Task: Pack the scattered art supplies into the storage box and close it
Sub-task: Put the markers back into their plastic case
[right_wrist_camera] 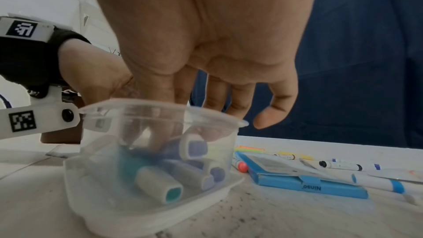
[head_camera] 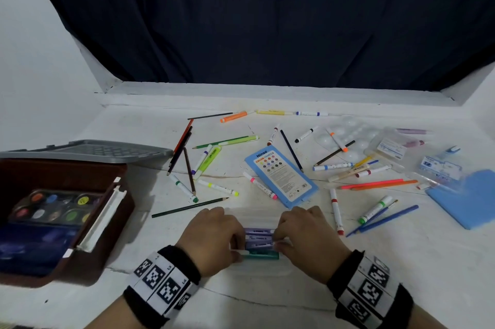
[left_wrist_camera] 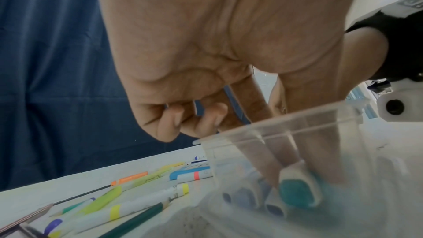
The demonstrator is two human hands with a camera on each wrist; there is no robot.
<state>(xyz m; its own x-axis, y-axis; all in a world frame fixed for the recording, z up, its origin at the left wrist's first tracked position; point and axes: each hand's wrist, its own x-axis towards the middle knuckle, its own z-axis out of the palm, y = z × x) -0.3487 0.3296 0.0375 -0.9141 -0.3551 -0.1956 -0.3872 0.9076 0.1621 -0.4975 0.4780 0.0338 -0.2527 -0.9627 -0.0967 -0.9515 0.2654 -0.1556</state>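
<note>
A: Both grips are down inside the small clear tub (right_wrist_camera: pixel 158 153) at the near edge of the tabletop (head_camera: pixel 267 302). Our left hand (head_camera: pixel 211 237) has thumb and forefinger on the teal highlighter (left_wrist_camera: pixel 297 191), other fingers curled loose. Our right hand (head_camera: pixel 308 237) has fingertips on the purple highlighters (right_wrist_camera: pixel 194 148). Pinching or just nudging, we can't tell.

B: Step?

A: We'd call it seating highlighters flat in the tub, a sub-pack before the main box.

B: Where's the box?

A: Brown storage box (head_camera: pixel 107 224) sits open to our left, paint palette (head_camera: pixel 53 208) inside, grey lid (head_camera: pixel 88 152) lying behind it.

B: Next?

A: Probably line them up, then carry the tub across. It needs a clean two-handed lift, since it's open-topped and could spill. Farther out, the blue pencil case (head_camera: pixel 281 176), markers and pencils are scattered, all unpacked. Early in the task.
</note>
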